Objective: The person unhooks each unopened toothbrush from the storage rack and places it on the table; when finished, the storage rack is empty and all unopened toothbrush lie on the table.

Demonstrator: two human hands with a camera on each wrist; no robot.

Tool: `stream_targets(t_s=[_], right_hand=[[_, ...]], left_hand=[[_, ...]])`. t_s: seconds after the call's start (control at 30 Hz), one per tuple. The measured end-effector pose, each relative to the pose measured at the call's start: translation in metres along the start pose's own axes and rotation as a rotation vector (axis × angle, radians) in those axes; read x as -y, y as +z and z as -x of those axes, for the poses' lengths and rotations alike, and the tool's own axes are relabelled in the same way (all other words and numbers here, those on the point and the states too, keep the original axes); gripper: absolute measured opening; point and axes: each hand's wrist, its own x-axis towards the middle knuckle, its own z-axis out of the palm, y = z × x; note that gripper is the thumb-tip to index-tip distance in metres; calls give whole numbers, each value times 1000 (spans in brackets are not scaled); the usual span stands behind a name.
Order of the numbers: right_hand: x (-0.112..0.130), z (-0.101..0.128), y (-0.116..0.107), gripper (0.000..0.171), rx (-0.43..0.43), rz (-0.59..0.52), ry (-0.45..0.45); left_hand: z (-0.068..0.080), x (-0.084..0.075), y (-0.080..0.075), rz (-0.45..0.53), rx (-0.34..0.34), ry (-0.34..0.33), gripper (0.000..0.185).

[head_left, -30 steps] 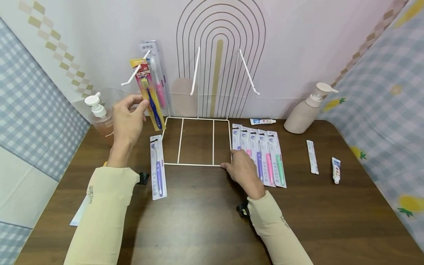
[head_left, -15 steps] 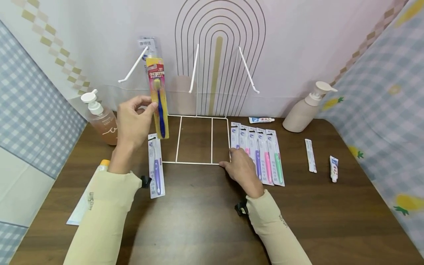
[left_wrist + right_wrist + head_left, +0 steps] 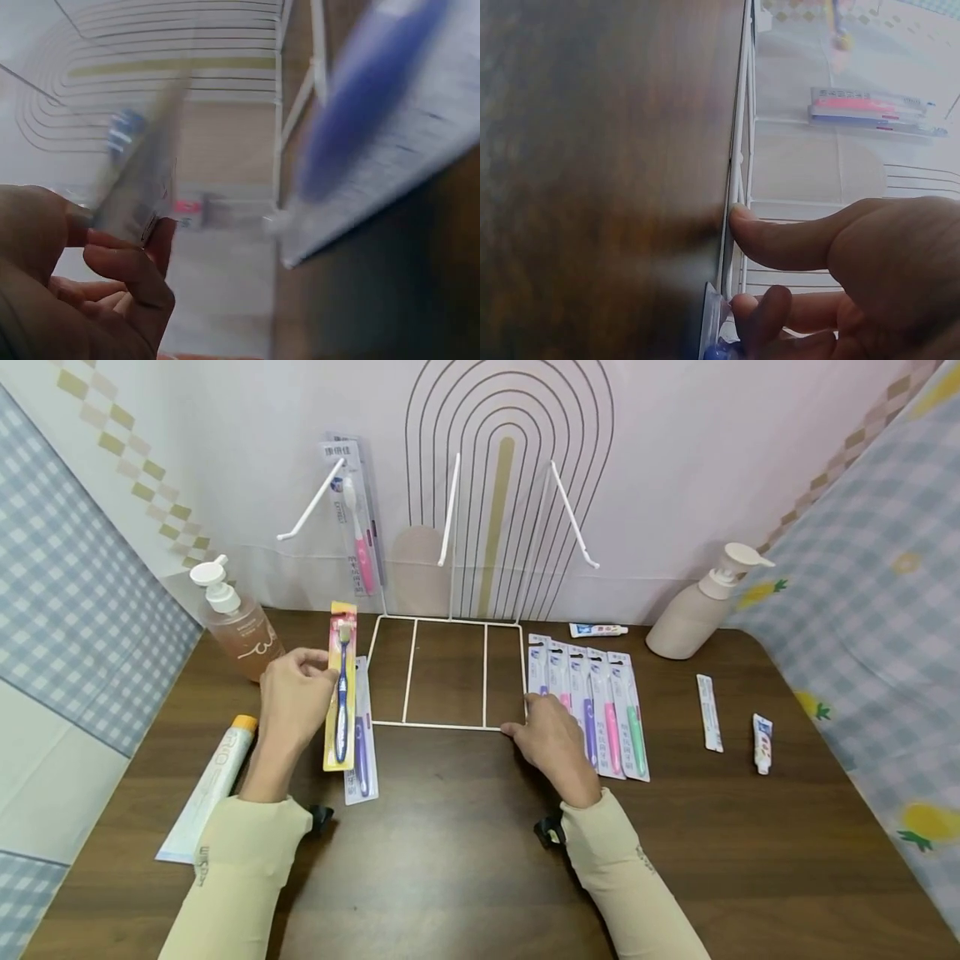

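My left hand (image 3: 296, 697) pinches the edge of a toothbrush in a yellow-and-red package (image 3: 342, 693), held upright just above the table. This package partly covers a purple toothbrush in a white pack (image 3: 363, 752) on the table. In the left wrist view the held package (image 3: 142, 180) is blurred, between thumb and fingers. My right hand (image 3: 551, 739) holds the front right corner of the white wire rack (image 3: 442, 725); the right wrist view shows its thumb (image 3: 761, 232) on the wire. Packaged toothbrushes (image 3: 358, 539) hang on the rack's left hook (image 3: 311, 502).
Several packaged toothbrushes (image 3: 615, 727) lie right of the rack. Pump bottles stand at back left (image 3: 238, 631) and back right (image 3: 697, 606). A large tube (image 3: 206, 793) lies left; small tubes (image 3: 762, 743) (image 3: 597, 630) and a narrow white packet (image 3: 708, 712) lie right.
My left hand has brought the yellow-packaged toothbrush away from the left hook, down and toward me, to over the purple toothbrush pack. The right hand stays at the rack corner.
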Motion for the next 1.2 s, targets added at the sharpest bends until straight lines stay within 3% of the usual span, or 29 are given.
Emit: stream_targets(t_s=[0.2, 0.4, 0.57, 0.67, 0.77, 0.87, 1.03, 1.2], right_hand=[[0, -1, 1, 71, 7, 5, 23], [0, -1, -1, 75, 19, 4, 34], [0, -1, -2, 74, 20, 10, 35], [1, -1, -2, 76, 21, 7, 40], [1, -1, -2, 78, 22, 8, 43], [2, -1, -2, 76, 21, 13, 45], [1, -2, -2, 75, 23, 12, 44], [0, -2, -1, 77, 26, 4, 45]], left_hand=[[0, 23, -4, -65, 131, -68, 47], [-3, 34, -6, -17, 291, -140, 53], [-20, 72, 6, 71, 400, -216, 50], [-24, 82, 8, 81, 434, -251, 40], [-24, 78, 5, 41, 468, -287, 32], [-29, 85, 6, 32, 497, -282, 22], [-20, 73, -1, 9, 513, -254, 18], [-26, 85, 2, -30, 510, -247, 20]])
